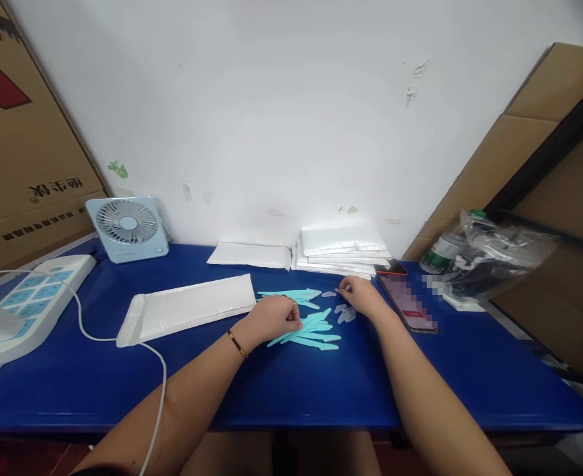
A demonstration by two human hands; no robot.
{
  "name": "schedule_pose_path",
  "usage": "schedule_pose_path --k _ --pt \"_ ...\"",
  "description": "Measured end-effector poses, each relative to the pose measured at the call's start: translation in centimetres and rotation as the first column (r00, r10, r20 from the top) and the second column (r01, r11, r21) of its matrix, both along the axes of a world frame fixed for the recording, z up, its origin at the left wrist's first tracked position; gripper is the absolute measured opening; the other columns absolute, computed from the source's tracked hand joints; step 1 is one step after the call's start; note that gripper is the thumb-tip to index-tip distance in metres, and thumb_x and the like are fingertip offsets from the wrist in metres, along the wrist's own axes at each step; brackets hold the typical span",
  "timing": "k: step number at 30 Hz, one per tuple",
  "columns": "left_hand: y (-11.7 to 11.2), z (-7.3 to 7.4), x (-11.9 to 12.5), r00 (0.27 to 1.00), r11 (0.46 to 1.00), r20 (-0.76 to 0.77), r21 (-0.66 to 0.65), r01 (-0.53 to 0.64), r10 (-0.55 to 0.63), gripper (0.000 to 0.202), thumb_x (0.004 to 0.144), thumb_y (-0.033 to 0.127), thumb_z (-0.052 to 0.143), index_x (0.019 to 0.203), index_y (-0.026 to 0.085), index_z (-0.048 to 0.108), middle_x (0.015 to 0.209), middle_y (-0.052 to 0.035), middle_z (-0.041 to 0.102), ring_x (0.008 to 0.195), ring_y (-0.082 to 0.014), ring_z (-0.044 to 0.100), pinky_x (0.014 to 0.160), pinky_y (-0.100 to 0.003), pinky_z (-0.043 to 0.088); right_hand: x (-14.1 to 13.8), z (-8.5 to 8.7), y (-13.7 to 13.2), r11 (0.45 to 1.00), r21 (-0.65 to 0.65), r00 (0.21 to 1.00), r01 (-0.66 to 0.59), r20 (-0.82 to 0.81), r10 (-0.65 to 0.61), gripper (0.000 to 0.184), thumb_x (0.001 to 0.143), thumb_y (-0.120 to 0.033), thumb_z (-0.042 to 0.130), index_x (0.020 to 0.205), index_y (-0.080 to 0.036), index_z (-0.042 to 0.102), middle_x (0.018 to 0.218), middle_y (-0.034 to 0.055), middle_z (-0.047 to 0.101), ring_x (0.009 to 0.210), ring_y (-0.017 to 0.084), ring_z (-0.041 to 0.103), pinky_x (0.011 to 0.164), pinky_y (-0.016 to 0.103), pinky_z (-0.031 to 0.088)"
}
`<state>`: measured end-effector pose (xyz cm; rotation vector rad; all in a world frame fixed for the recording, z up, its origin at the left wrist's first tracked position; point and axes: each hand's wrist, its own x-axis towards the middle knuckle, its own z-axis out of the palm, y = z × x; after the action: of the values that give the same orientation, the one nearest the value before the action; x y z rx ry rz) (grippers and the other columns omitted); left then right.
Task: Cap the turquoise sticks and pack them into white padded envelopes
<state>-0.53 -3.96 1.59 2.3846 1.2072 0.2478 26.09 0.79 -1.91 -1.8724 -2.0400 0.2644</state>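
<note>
Several slim turquoise eyebrow razors (316, 337) lie fanned out on the blue table (321, 390). A second small group of turquoise razors (304, 295) lies just behind them. My left hand (274, 318) is over the front group, thumb and fingers pinched on the handle of one razor. Small clear blade covers (346, 314) are scattered to the right of the razors. At their far side, my right hand (361, 295) has its fingertips pinched at the end of a clear blade cover (329, 294).
A white padded mailer (192, 309) lies left of my hands. Another mailer (249, 255) and a stack of them (344, 244) are by the wall. A phone (408, 304), fan (129, 228), power strip (38, 297), white cable (161, 396) and bagged bottle (443, 251) surround the work area.
</note>
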Motion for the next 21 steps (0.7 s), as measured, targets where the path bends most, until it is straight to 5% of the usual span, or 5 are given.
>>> schedule_pose_path --k 5,11,15,21 --pt "0.3 -0.1 -0.2 0.994 0.997 0.089 -0.061 -0.053 0.058 0.021 0.08 0.037 0.05 0.075 0.02 0.062 0.075 -0.0012 0.066 0.065 -0.0146 0.057 0.052 -0.024 0.036 0.1 0.7 -0.2 0.999 0.035 0.971 -0.021 -0.239 0.028 0.009 0.075 -0.025 0.057 0.08 -0.019 0.061 0.071 0.0033 0.066 0.064 0.016 0.06 0.059 0.025 0.043" --pt "1.1 -0.2 -1.2 0.926 0.982 0.337 -0.138 -0.132 0.172 0.024 0.086 0.04 0.039 0.085 0.02 0.054 0.078 -0.0014 0.067 0.066 -0.0152 0.059 0.056 -0.025 0.041 -0.9 2.5 -1.5 0.99 0.041 0.683 -0.136 -0.72 0.123 0.027 0.071 -0.039 0.066 0.085 -0.016 0.063 0.067 0.0038 0.067 0.065 0.018 0.066 0.058 0.027 0.05" --pt "1.7 -0.4 -1.5 0.902 0.975 0.38 -0.164 -0.151 0.204 0.024 0.084 0.041 0.041 0.084 0.02 0.053 0.076 -0.0015 0.066 0.067 -0.0153 0.06 0.06 -0.025 0.044 -1.6 3.3 -2.2 0.978 -0.008 0.53 -0.21 -0.841 0.107 0.038 0.063 -0.04 0.075 0.09 -0.014 0.066 0.078 0.0076 0.071 0.078 0.022 0.068 0.07 0.033 0.055" --pt "2.1 -0.6 -1.6 0.893 0.973 0.399 -0.177 -0.145 0.206 0.023 0.084 0.04 0.041 0.084 0.02 0.052 0.077 -0.0013 0.066 0.067 -0.015 0.06 0.06 -0.025 0.044 -2.2 3.4 -2.4 0.975 -0.05 0.486 -0.216 -0.872 0.063 0.033 0.067 -0.045 0.072 0.078 -0.014 0.066 0.066 0.0033 0.067 0.058 0.017 0.067 0.052 0.024 0.053"
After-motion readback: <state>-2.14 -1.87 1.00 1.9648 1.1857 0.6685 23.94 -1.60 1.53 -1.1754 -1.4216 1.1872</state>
